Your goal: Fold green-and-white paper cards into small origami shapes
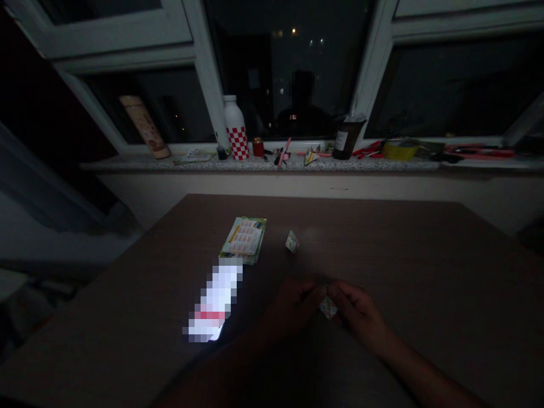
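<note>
Low over the dark wooden table, my left hand and my right hand meet at a small folded piece of printed paper. Both hands are closed, pinching its upper edge between thumbs and fingers. The paper's lower corner points toward me; the fingers cover the rest. Beyond my hands stands a small folded paper piece with a similar print. To the left lies a stack of printed paper sheets. A phone with a bright, pixelated screen lies just in front of that stack.
Behind the table runs a speckled stone windowsill. On it stand a red-checked white bottle, a tan patterned bottle, a small red jar, a dark drink cup and a roll of yellow tape. The room is dim.
</note>
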Available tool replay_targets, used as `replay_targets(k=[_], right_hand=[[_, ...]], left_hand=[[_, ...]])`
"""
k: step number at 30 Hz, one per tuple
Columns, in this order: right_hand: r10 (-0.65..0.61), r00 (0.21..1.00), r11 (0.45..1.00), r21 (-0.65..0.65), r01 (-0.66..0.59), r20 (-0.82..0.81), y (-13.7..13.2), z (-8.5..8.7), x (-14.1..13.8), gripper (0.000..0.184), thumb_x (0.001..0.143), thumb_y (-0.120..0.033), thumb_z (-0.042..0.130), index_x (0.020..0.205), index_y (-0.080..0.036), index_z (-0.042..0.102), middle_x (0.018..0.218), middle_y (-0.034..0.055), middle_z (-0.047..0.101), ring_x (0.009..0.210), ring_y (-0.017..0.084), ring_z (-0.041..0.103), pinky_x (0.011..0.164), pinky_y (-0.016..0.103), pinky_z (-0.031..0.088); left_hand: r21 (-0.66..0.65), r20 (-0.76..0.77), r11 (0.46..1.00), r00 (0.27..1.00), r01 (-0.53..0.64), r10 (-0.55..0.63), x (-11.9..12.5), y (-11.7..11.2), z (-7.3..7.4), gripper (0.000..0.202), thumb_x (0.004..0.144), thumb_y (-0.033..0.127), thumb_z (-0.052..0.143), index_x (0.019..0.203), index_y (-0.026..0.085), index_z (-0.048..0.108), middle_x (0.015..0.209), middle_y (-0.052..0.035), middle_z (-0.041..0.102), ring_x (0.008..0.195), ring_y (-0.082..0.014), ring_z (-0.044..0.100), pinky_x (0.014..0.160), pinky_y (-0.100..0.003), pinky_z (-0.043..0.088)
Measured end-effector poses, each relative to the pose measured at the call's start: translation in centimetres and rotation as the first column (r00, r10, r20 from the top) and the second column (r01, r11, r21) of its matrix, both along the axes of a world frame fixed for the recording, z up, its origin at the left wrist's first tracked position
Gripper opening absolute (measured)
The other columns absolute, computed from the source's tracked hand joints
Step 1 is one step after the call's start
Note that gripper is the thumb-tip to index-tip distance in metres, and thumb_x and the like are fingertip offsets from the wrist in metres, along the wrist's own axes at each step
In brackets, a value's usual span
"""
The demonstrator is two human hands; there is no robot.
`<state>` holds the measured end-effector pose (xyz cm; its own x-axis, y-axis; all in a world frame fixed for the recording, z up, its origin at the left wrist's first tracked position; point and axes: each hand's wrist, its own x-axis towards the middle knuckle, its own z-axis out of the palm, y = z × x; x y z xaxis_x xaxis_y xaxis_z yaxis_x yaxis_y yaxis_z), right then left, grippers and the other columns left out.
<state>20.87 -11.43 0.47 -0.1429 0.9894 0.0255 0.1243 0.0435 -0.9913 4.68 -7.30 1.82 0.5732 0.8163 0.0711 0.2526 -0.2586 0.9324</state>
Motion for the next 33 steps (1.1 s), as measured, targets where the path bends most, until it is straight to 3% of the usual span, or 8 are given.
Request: replay_targets(k=[7,15,17,21,24,28,33], right_hand=[[-0.018,0.992,0.998,-0.067,0.01,-0.123,0.3,0.4,-0.1,0.044,0.086,-0.055,0.046,0.062,-0.018,0.051,0.05,-0.0046,0.044,0.044,0.009,0.038,0.043,0.021,0.028],[0.052,0.975,0.995,-0.069,-0.069,-0.218,0.5,0.1,-0.1,0.043,0.086,-0.053,0.049,0.062,-0.017,0.052,0.051,-0.003,0.048,0.048,0.01,0.045,0.049,0.023,0.035],[0.052,0.976,0.996,-0.056,-0.065,-0.214,0.4,0.0,-0.1,0.041,0.086,-0.051,0.049,0.064,-0.016,0.053,0.051,-0.0038,0.047,0.047,0.01,0.043,0.047,0.022,0.033],[0.124,0.978,0.991,-0.035,-0.132,-0.167,0.2,0.0,-0.1,0.037,0.087,-0.047,0.05,0.07,-0.015,0.057,0.052,-0.004,0.047,0.046,0.008,0.04,0.046,0.021,0.032],[0.203,0.968,0.977,-0.034,-0.21,-0.148,0.2,0.0,-0.2,0.039,0.087,-0.048,0.05,0.069,-0.015,0.058,0.051,-0.0035,0.048,0.045,0.008,0.04,0.045,0.021,0.031],[0.163,0.972,0.984,-0.041,-0.172,-0.171,0.4,-0.1,-0.5,0.04,0.086,-0.049,0.051,0.068,-0.015,0.058,0.05,-0.0034,0.048,0.044,0.008,0.039,0.044,0.021,0.029],[0.15,0.969,0.986,-0.041,-0.161,-0.196,0.3,0.0,-0.8,0.037,0.086,-0.049,0.052,0.07,-0.015,0.056,0.053,-0.0033,0.048,0.047,0.008,0.04,0.046,0.022,0.029]], left_hand=[[-0.131,0.043,0.991,0.999,-0.01,0.016,0.1,-0.1,-0.4,0.043,0.088,0.048,0.041,0.065,0.015,0.056,0.05,0.0036,0.045,0.048,-0.0094,0.039,0.047,-0.021,0.026],[-0.134,0.044,0.974,0.981,-0.181,0.188,0.5,-0.2,-0.3,0.04,0.087,0.048,0.044,0.065,0.015,0.054,0.055,0.0028,0.047,0.05,-0.0094,0.042,0.048,-0.02,0.03],[-0.166,0.074,0.97,0.979,-0.176,0.19,0.5,-0.2,-0.3,0.04,0.086,0.049,0.045,0.067,0.015,0.054,0.054,0.0031,0.046,0.049,-0.0091,0.041,0.047,-0.02,0.03],[-0.256,0.175,0.965,0.979,-0.058,0.106,0.6,-0.3,-0.7,0.041,0.084,0.05,0.047,0.067,0.014,0.054,0.053,0.0025,0.047,0.046,-0.0086,0.04,0.044,-0.02,0.029],[-0.192,0.165,0.979,0.982,-0.062,0.095,0.7,-0.4,-0.9,0.041,0.087,0.047,0.044,0.064,0.014,0.054,0.056,0.0019,0.048,0.051,-0.0093,0.043,0.048,-0.02,0.032],[-0.049,0.107,0.987,0.982,-0.152,0.156,1.1,-0.9,-0.8,0.04,0.091,0.044,0.038,0.066,0.015,0.051,0.058,0.0025,0.047,0.055,-0.0102,0.046,0.052,-0.02,0.034],[-0.023,0.103,0.966,0.961,-0.256,0.257,1.7,-1.1,-0.8,0.039,0.092,0.043,0.036,0.067,0.016,0.05,0.059,0.0027,0.047,0.055,-0.0107,0.045,0.051,-0.021,0.033]])
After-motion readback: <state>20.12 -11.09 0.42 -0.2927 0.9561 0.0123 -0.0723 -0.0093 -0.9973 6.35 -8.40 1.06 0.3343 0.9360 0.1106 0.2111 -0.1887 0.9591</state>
